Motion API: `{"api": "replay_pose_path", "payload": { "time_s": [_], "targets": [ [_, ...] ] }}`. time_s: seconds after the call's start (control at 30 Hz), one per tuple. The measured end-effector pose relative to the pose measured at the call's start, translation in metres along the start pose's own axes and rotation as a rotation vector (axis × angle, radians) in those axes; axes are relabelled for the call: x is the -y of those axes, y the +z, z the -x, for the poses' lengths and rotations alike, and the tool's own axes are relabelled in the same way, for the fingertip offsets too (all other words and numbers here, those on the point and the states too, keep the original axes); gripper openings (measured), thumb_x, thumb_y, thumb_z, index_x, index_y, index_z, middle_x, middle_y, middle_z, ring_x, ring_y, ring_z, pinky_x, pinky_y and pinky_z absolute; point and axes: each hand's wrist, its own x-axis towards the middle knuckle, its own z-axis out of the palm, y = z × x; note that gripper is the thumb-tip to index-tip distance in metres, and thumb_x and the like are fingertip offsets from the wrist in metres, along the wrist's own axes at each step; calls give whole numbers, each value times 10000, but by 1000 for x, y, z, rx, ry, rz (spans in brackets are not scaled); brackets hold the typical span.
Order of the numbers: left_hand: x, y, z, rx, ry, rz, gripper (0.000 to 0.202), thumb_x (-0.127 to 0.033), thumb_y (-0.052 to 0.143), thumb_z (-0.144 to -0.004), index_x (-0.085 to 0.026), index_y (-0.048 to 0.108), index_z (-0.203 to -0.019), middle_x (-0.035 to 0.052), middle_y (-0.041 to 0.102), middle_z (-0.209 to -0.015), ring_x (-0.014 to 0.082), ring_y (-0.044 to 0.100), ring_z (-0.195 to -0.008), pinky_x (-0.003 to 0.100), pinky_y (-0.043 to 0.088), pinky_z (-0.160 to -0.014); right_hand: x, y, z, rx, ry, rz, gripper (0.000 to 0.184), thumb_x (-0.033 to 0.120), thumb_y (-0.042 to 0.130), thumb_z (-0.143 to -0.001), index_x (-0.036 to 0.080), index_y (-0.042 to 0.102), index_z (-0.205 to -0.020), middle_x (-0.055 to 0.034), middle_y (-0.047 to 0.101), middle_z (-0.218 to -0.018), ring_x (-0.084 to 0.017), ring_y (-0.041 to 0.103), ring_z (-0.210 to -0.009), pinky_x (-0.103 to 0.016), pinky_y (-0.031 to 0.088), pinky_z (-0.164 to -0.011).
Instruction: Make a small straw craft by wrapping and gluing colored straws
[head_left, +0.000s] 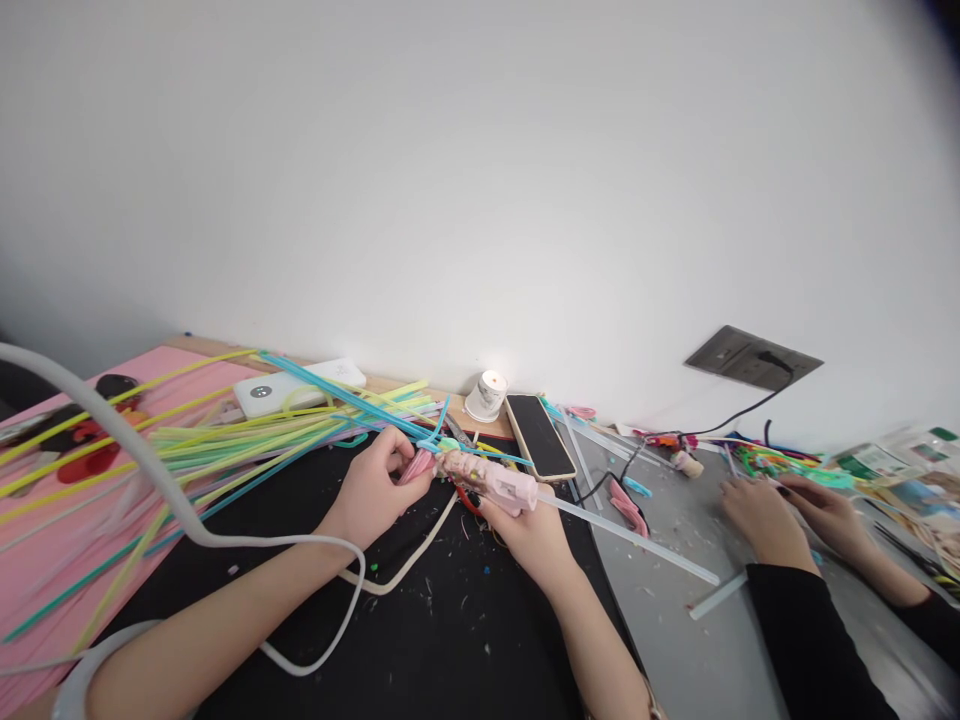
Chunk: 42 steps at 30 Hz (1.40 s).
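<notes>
My right hand [536, 540] is wrapped round a pink hot glue gun [487, 478], its nozzle turned left. A long translucent glue stick [637, 541] sticks out of its back end. With curled fingers, my left hand [379, 485] pinches a bundle of pink pipe cleaners [420, 466] close to the nozzle. Some blue and pale green fuzz shows where the bundle and the gun meet; whether they touch I cannot tell. Behind the gun lie scissors [469, 500] with red-orange handles, mostly hidden.
Yellow, green and blue pipe cleaners [247, 440] spread over the left side near a white power bank [300, 387]. A paper cup [487, 396] and a phone [540, 437] stand by the wall. A white cable [180, 490] crosses my left arm. At right, another person's hands [772, 520] work.
</notes>
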Motion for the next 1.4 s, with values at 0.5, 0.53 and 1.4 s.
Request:
{"api": "replay_pose_path", "payload": {
  "time_s": [0.5,0.53,1.4],
  "targets": [
    [1,-4,-2,-86,122,-263,265,-264,578,-710,-234,316,-689,-78,362,-623,117,359,-579,233,305,-568,1,0,-1,-28,-13,74,71,184,591,-754,166,652,-783,-11,637,-648,-150,556,-551,-248,464,-532],
    [1,-4,-2,-92,122,-271,264,-260,577,-708,-234,316,-687,-77,360,-623,117,355,-579,233,300,-565,0,0,-1,-28,-8,79,59,188,591,-754,167,644,-771,-7,626,-636,-147,543,-542,-246,453,-522],
    [1,-4,-2,-143,249,-338,261,-165,528,-702,-240,280,-668,-55,355,-662,137,378,-617,249,277,-567,5,4,0,-33,15,79,132,240,601,-742,202,502,-664,24,529,-580,-133,497,-518,-231,407,-493]
  ]
}}
